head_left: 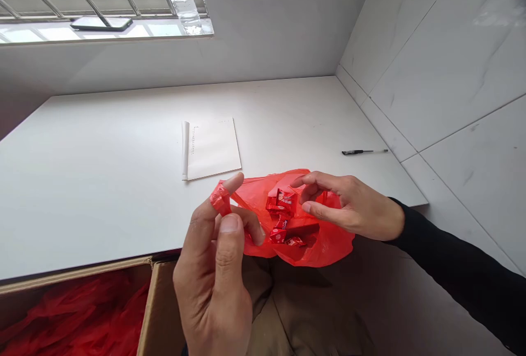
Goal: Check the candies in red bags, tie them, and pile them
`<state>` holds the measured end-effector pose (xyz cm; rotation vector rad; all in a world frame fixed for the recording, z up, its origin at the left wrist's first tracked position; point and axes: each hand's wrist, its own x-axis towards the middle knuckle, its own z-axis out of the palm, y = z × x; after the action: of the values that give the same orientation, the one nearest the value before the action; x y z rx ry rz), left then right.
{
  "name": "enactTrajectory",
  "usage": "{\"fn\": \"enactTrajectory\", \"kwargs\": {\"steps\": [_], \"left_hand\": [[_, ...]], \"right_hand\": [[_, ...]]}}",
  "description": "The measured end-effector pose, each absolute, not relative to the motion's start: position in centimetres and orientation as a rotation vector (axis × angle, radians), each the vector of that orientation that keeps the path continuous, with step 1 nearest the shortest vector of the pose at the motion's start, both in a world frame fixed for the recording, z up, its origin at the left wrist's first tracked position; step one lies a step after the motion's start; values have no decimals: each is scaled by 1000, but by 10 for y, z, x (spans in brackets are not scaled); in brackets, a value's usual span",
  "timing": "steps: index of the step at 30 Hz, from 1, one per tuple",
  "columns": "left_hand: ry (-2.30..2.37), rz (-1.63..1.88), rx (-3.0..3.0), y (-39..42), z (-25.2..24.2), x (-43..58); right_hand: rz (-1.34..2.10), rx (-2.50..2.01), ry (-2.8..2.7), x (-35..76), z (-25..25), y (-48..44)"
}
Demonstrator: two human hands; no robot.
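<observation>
Left hand (217,285) raised in the foreground, palm side partly turned to the viewer. Red wrapper (221,199) lies across its forefinger, thumb tip up against the lower end: looks pinched between the two. Whether a sweet sits inside, cannot tell. Wrapper's long axis slants from upper left down to lower right, crossing the forefinger rather than following it.

Right hand (351,206), black sleeve (447,274) behind it, comes in from the right over the red plastic bag (332,246). Thumb and forefinger stand apart, other fingers curled; nothing seen in the grip. Contact with the bag's film: cannot tell.

Key relation: wrapped candies (283,201) lie in the open bag between the hands, left of the right fingers and right of the left ones. They string out roughly from far to near. Right thumb and forefinger look nearer to the far end of the string; a curled left fingertip shows just left of the near end. Depth hard to judge.

Bag sits at the near edge of the white table (102,170). Notebook (213,148) beyond, to the left; pen (364,151) beyond, to the right.
</observation>
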<state>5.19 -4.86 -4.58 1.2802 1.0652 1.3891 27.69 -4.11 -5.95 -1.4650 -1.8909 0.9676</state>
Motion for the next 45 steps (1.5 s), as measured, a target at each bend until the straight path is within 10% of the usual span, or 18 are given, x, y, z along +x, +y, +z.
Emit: {"fn": "enactTrajectory", "kwargs": {"steps": [9,23,35,45], "left_hand": [[1139,1690,1332,-45,-38,45],[858,1696,1262,-4,-7,26],[850,969,1759,17,-3,50],[822,986,1443,1,-14,37]], "right_hand": [[127,-1536,-2516,301,-55,-72],[-94,-1646,-2017,329,-16,-68],[569,-1179,-1863,262,10,-16],[421,-1202,-1963,242,-6,-13]]}}
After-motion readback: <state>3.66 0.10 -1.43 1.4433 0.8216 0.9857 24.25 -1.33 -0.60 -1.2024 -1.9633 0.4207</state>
